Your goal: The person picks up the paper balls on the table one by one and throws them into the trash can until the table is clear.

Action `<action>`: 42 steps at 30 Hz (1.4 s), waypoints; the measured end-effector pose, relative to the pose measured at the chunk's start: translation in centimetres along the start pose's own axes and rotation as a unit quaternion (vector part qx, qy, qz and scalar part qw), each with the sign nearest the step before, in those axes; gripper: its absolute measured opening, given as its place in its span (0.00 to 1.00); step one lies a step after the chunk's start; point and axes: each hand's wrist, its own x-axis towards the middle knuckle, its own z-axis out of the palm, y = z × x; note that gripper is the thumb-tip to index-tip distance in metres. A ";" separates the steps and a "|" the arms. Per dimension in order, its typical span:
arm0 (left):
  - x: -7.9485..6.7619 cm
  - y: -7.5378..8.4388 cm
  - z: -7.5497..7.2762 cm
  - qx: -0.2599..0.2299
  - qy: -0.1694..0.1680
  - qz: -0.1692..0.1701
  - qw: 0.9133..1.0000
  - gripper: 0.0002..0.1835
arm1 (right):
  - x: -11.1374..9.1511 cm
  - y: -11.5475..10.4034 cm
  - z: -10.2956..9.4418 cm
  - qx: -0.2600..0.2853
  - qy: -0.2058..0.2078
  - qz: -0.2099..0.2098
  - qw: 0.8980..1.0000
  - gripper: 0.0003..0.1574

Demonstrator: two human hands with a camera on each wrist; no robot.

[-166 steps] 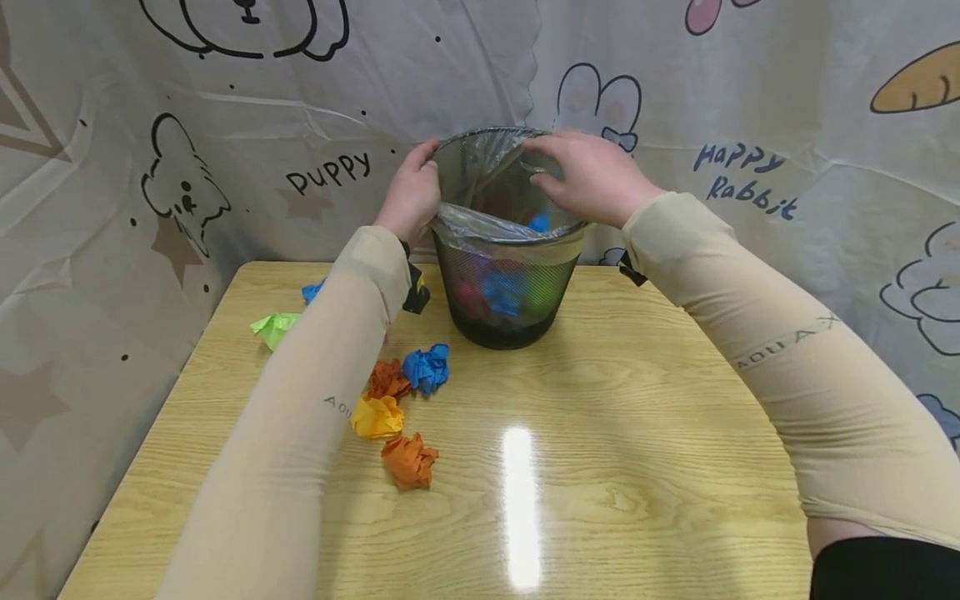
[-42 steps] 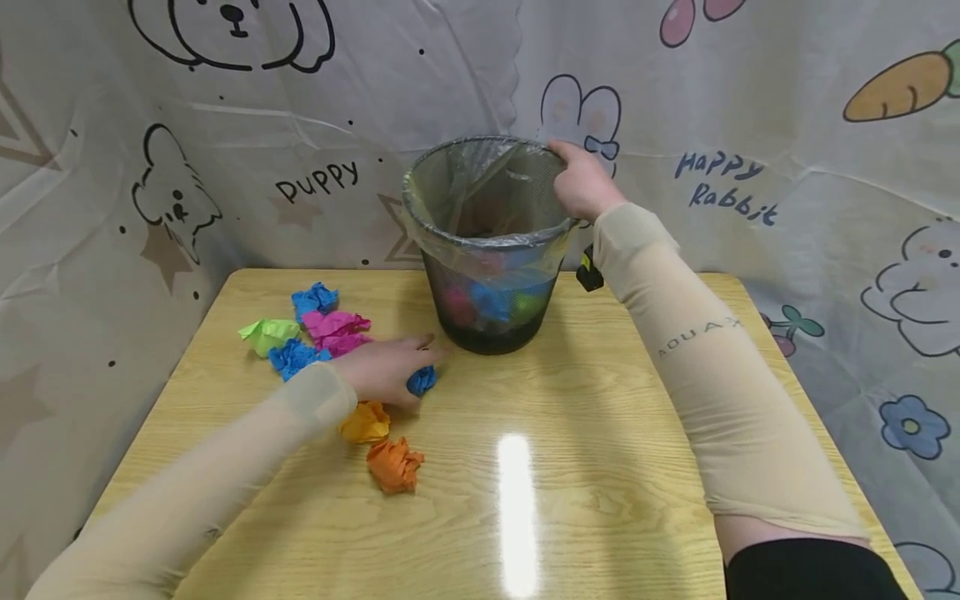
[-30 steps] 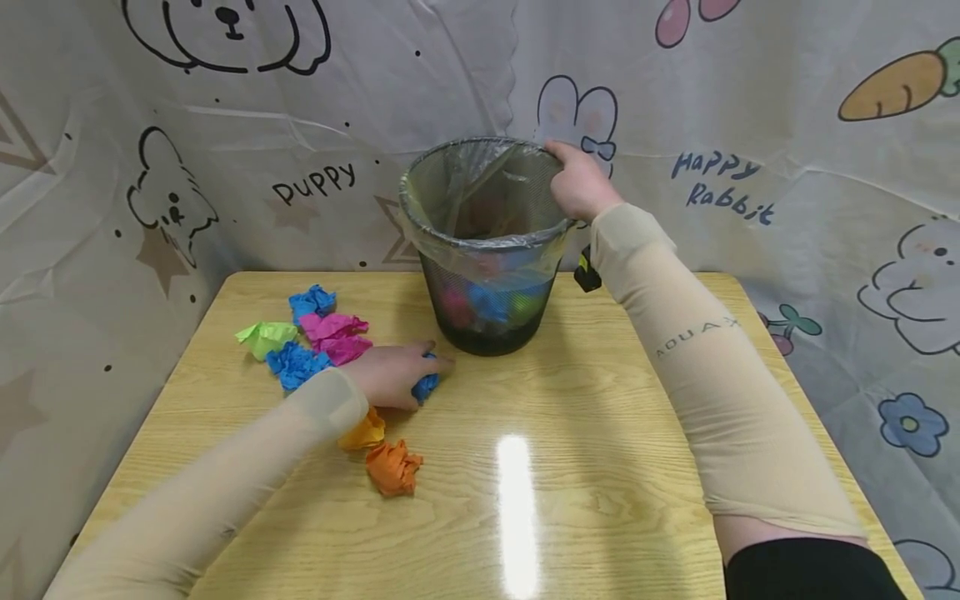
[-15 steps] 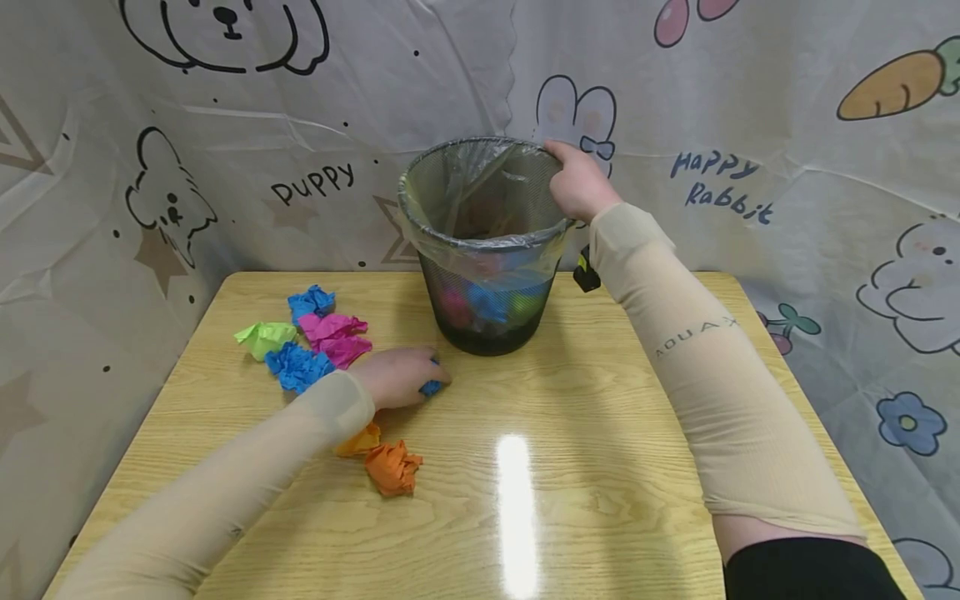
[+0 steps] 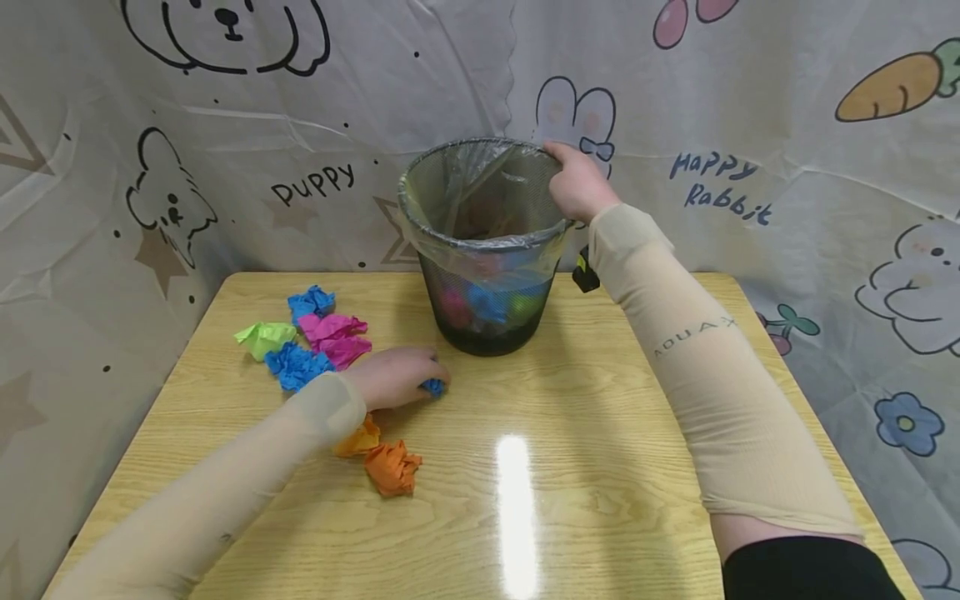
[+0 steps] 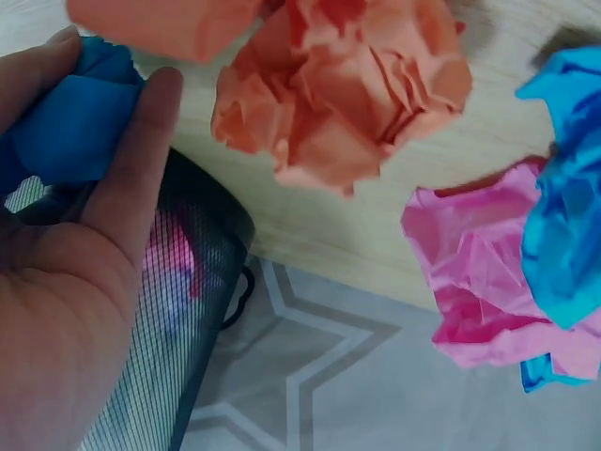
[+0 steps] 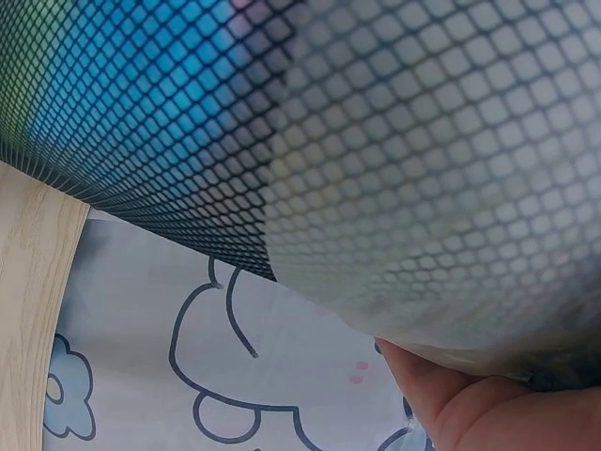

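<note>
My left hand pinches a blue crumpled paper ball low over the table, in front of the bin. In the left wrist view the same blue ball sits between thumb and fingers. My right hand grips the right rim of a black mesh wastebasket, which stands upright with a clear plastic liner folded over its rim. Coloured paper balls show through the mesh. In the right wrist view the right hand holds the rim beside the mesh wall.
Left of the left hand lie a magenta paper ball, a green one and two blue ones, one nearer and one farther. Nearer me are a yellow-orange ball and an orange ball. A printed curtain hangs behind the table.
Both hands were at the bin's rim with the liner; the left has since come down to the blue paper ball and closed its fingers round it. The right now grips the right rim, lately still.
</note>
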 end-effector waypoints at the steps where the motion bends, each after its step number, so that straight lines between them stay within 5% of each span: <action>1: -0.2 0.1 -0.2 -0.007 0.002 0.000 1.000 0.15 | 0.0 0.0 0.0 0.000 0.000 0.000 1.000 0.47; 10: -2.1 1.0 -3.3 -0.031 0.040 -0.012 0.999 0.20 | 0.1 0.0 -0.1 -0.003 0.001 -0.002 1.000 0.46; 28: -5.9 3.1 -10.8 -0.038 0.181 0.061 0.981 0.26 | 0.3 0.0 0.0 -0.011 -0.003 0.008 1.000 0.45; 42: -5.5 4.3 -16.5 -0.016 0.245 0.089 0.965 0.25 | 0.2 0.0 -0.1 -0.011 -0.002 0.003 1.000 0.45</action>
